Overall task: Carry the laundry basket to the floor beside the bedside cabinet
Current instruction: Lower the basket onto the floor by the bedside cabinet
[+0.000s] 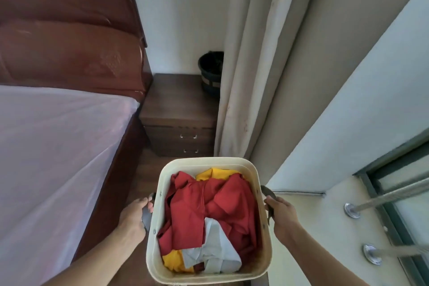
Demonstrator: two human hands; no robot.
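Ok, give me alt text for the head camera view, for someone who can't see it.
Two hands, left hand and right hand, hold a cream laundry basket by its side handles; it is full of red, yellow and grey clothes. Ahead, a dark wooden bedside cabinet stands between a bed and a beige curtain.

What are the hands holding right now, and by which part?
The laundry basket, gripped by its two dark side handles: left hand on the left one, right hand on the right one.

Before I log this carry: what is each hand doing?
Left hand: closed on the laundry basket handle.
Right hand: closed on its other handle.
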